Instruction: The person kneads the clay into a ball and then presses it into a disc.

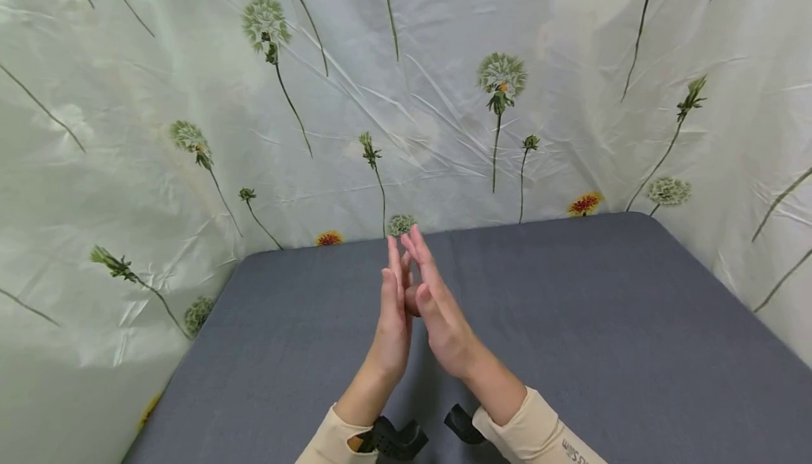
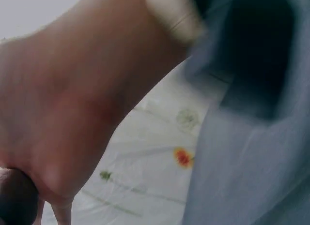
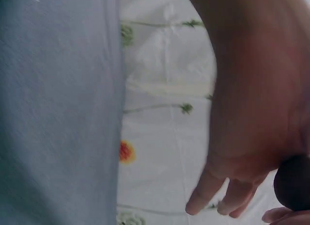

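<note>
A small round brown ball [image 1: 414, 301] sits between two facing palms, held up over the table. My left hand [image 1: 392, 333] is upright with its fingers straight, pressing the ball from the left. From the right, my right hand [image 1: 453, 337] leans against it, fingers also extended and tips close to the left ones. In the left wrist view the ball [image 2: 17, 198] looks dark and is cut off at the lower left corner. The right wrist view has the ball [image 3: 293, 184] against the palm, with the fingers spread slightly apart. What the ball is made of cannot be told.
Beneath the hands lies a table with a dark grey cloth [image 1: 304, 351]. A pale curtain [image 1: 431, 97] printed with dandelions hangs behind and around it. Black bands [image 1: 401, 440] sit at the cuffs of cream sleeves [image 1: 539, 425].
</note>
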{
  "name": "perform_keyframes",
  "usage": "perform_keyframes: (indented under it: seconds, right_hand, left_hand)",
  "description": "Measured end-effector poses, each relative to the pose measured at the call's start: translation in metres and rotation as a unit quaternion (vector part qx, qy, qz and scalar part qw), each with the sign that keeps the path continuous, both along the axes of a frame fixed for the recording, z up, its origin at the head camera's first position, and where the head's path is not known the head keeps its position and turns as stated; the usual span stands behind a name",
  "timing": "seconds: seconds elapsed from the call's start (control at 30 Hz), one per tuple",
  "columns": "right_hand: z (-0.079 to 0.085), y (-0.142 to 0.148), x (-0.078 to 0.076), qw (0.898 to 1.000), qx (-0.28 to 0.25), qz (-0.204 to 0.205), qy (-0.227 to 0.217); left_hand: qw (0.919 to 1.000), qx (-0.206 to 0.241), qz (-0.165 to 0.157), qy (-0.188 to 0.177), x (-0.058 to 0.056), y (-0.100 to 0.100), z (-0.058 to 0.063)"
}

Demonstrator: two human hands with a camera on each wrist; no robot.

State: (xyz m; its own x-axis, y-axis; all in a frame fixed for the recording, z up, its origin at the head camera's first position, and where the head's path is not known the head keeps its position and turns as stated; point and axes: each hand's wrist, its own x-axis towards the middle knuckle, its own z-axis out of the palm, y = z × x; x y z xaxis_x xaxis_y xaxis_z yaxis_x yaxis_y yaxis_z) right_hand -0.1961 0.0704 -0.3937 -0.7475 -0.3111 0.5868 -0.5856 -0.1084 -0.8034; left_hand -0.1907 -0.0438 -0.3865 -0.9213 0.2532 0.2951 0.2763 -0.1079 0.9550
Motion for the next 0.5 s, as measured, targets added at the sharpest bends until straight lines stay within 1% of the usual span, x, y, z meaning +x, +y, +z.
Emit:
perform_keyframes:
  seconds: [0.07,0.13,0.2,0.27,0.33,0.4,0.47,0.5]
  right_hand:
    - [0.000,0.008,-0.006,1.000,-0.023,-0.006,-0.015]
    - [0.000,0.014,-0.010,0.999,-0.039,-0.005,-0.034]
    - [-0.002,0.015,-0.011,0.998,-0.047,0.010,-0.046]
    - [-0.004,0.010,-0.010,0.997,-0.042,0.028,-0.053]
    - [-0.004,0.003,-0.006,0.997,-0.028,0.047,-0.047]
    - [-0.004,-0.004,0.000,0.997,-0.013,0.059,-0.037]
    - [-0.004,-0.007,0.004,0.998,-0.005,0.054,-0.026]
    - [-0.003,-0.006,0.005,0.999,-0.007,0.046,-0.016]
  left_hand:
    - [0.9995,-0.021,-0.012,0.020,0.005,0.006,-0.001]
    - [0.9970,-0.051,-0.016,0.056,0.010,0.010,0.000]
    - [0.9928,-0.074,-0.004,0.095,0.013,0.010,0.003]
    - [0.9892,-0.079,0.020,0.122,0.011,0.006,0.007]
    - [0.9897,-0.069,0.043,0.117,0.007,0.000,0.011]
    - [0.9930,-0.049,0.055,0.092,0.002,-0.007,0.011]
    - [0.9963,-0.030,0.052,0.061,-0.002,-0.009,0.010]
    - [0.9976,-0.025,0.043,0.049,-0.002,-0.008,0.008]
